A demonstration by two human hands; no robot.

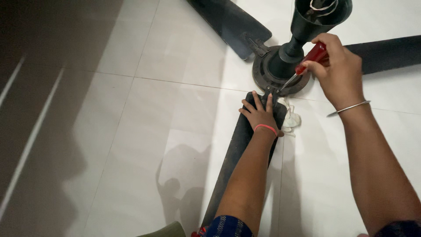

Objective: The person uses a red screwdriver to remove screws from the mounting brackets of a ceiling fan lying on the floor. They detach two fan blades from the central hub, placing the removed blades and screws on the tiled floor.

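While my left hand (259, 115) lies flat with fingers spread on the near fan blade (239, 153), pinning it to the tiled floor (144, 131), my right hand (340, 70) is closed around the red-handled screwdriver (305, 66), its tip at the blade's bracket against the motor hub (280, 70). I judge I am working a screw at that joint. The next move calls for keeping the tip seated and the blade held flat. I count three blades, one hub, one screwdriver, and one small pale bundle (291, 119) just beside my left wrist; what it is I cannot tell.
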